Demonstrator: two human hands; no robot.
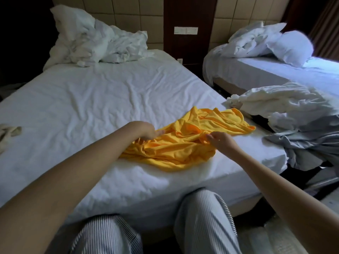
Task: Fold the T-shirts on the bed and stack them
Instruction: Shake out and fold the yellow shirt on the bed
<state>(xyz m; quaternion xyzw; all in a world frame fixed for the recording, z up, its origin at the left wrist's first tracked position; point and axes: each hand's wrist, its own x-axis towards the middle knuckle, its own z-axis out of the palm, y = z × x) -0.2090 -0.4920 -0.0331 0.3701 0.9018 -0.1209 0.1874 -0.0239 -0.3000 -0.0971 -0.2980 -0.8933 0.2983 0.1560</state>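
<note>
**Yellow T-shirt point(174, 151) bunched, not folded**

Lies crumpled on near right part of bed point(88, 96). Left hand point(147, 131) grips its left folds, fingers curled into the fabric. Right hand point(221, 141) pinches a fold at its right. Beige cloth point(9, 132) at bed's left edge.

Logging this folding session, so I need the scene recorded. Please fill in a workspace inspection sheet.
Surface: wrinkled white bed sheet.
Job's things: one crumpled yellow T-shirt near the front right edge, unfolded; no stack seen.
Clutter: beige cloth at the left edge; white duvet heaped at the head; white and grey bedding heaped right.
Grippers: left hand grips the T-shirt; right hand pinches a fold of it.
Cables: nothing seen.
Surroundings: second bed with white pillows; wall switch plate between the beds.
</note>
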